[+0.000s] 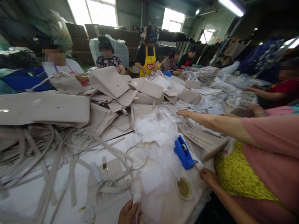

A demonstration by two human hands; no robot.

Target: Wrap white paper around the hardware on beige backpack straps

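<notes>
White strip (137,198) in the left hand (127,214), tape dispenser (183,153) by the right hand (209,178).
The strip stands at near centre, pinched between thumb and fingers; the blue dispenser lies far-left of the right hand, whose fingers are drawn narrow just beside its tip, their hold unclear.

Window (100,14): blazing white, eleven o'clock!
Tube lamp (231,7): glaring, one o'clock.
Roof (273,12): murky, two o'clock.
Edges: stretched, smearing at eight.
</notes>
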